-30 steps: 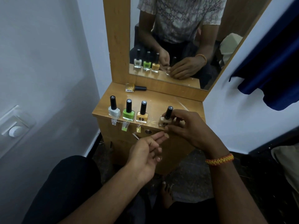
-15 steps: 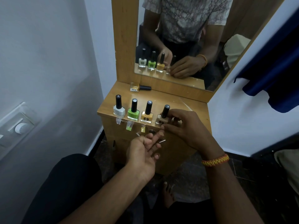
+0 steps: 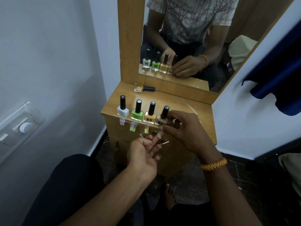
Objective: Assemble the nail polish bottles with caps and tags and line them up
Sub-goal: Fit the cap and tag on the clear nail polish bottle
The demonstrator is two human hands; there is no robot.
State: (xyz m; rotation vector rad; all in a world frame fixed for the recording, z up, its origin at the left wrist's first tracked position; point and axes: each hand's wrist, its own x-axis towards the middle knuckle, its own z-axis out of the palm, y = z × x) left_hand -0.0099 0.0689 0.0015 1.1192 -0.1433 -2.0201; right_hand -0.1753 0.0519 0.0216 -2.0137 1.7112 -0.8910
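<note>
Dresser (image 3: 187, 101): small wooden top with a mirror (image 3: 187, 38) rising from its back edge.
Row: four capped bottles stand along the front edge, white bottle (image 3: 123, 111) nearest the left corner, then green bottle (image 3: 137, 114), yellow bottle (image 3: 149, 117), beige bottle (image 3: 161, 121).
Tags: clear strips (image 3: 132, 127) hang over the front edge below the first three bottles.
My right hand (image 3: 184, 128): fingers curled round the beige bottle's base at the front edge.
My left hand (image 3: 145, 152): palm up just below the front edge, fingers loosely bent, tips near my right thumb.
Spare bottle (image 3: 143, 88): lies on its side at the back left corner.
Wristband (image 3: 213, 164): orange, on my right wrist.
</note>
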